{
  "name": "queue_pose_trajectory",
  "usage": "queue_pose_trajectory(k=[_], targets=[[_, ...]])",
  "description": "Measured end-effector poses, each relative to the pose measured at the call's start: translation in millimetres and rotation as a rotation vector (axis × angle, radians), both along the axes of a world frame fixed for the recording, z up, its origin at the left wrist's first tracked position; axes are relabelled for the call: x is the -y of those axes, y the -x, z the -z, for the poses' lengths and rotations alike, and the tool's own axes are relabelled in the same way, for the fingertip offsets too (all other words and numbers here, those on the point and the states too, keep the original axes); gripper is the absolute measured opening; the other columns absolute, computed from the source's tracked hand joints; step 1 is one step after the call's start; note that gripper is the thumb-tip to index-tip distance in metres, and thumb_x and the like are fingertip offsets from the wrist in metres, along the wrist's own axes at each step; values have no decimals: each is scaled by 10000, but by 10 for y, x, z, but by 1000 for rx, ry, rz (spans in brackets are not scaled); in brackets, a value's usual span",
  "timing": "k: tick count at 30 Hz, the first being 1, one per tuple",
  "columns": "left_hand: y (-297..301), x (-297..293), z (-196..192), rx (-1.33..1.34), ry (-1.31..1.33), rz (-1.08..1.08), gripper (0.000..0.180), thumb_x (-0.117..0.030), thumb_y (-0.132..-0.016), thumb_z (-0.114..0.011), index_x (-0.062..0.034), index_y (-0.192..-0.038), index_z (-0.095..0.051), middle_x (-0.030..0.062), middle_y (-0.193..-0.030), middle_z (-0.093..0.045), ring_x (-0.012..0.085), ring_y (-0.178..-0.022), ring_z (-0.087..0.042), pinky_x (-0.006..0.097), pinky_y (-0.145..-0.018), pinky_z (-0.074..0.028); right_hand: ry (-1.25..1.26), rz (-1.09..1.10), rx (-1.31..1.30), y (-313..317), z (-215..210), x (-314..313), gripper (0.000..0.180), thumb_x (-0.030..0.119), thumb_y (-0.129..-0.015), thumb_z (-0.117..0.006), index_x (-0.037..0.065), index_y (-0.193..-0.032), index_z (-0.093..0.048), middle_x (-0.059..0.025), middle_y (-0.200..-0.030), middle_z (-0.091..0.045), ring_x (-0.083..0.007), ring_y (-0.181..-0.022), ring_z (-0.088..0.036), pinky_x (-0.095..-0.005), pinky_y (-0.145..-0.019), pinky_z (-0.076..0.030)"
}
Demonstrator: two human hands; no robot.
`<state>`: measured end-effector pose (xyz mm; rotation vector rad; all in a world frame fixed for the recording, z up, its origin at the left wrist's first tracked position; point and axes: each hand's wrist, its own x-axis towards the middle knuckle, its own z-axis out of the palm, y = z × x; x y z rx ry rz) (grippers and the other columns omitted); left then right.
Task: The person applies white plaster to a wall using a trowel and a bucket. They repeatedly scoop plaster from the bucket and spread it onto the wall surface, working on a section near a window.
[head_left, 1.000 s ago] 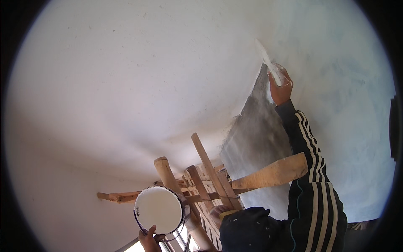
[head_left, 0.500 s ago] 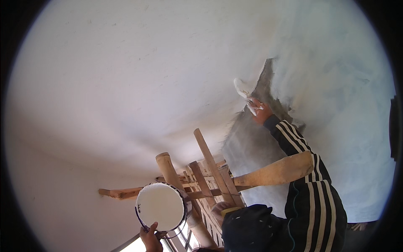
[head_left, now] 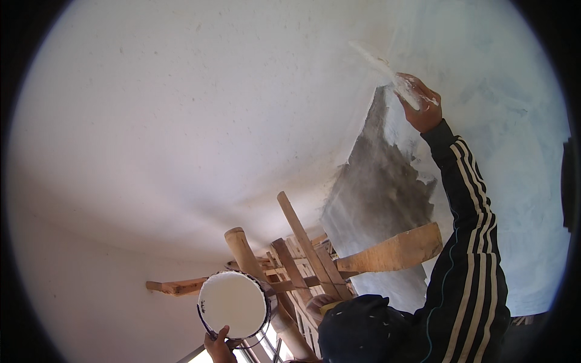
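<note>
My right hand, arm stretched upward, is closed around a white-coated paintbrush. Its far end is blurred, near where the white surface meets the bluish-white wall. Just below the hand, a bare dark grey patch with a ragged edge shows on the wall. At the lower left, my left hand grips the near rim of a round bucket, thumb over the edge. White paint lies inside the bucket. Most of the left hand's fingers are hidden beneath it.
Behind the bucket stands scaffolding of a round wooden pole, thin slats and a broad plank reaching toward my right arm. Another wooden piece sticks out left. Dark cloth fills the bottom middle.
My right hand has moved up and to the right with the paintbrush, from beside the grey patch to above its top, uncovering more of it. The bucket has barely shifted.
</note>
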<state>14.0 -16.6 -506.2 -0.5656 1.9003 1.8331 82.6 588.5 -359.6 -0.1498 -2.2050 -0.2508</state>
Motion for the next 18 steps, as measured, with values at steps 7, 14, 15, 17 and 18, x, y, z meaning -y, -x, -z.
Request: queue_pose_trajectory(k=[7,14,15,17,18], targets=[[-32,-5,-79,33,13,23,380,-70,-758,-660,61,-1026,-424,120,-842,-508,225,-642,-593,290,-571,-570,77,16,-49,310,451,46,265,94,-766,-648,42,-1022,-606,-74,-1102,-573,-250,-917,-615,-320,-786,-503],[7,193,220,44,-49,53,445,-27,-745,-611,46,-1131,-404,179,-1005,-527,294,-807,-615,375,-646,-575,432,-45,40,383,1347,368,271,84,-765,-628,69,-1033,-595,-68,-1063,-588,-262,-926,-607,-326,-789,-494],[-4,144,184,24,-107,41,446,-23,-741,-599,32,-1136,-401,187,-1025,-534,331,-840,-625,435,-690,-582,394,-61,62,385,1356,378,267,67,-763,-623,62,-1028,-595,-69,-1057,-591,-266,-918,-610,-325,-788,-493],[-11,102,137,19,-80,12,432,-27,-739,-604,40,-1120,-410,179,-991,-545,312,-814,-631,412,-665,-589,316,-92,106,346,1399,355,261,33,-758,-613,48,-1018,-596,-72,-1046,-599,-275,-902,-615,-324,-785,-493],[-18,106,103,10,-66,-9,425,-29,-739,-606,44,-1112,-415,175,-975,-550,302,-801,-634,401,-653,-592,377,-101,106,323,1377,387,253,34,-758,-614,35,-1011,-599,-74,-1036,-606,-258,-888,-621,-318,-781,-494]])
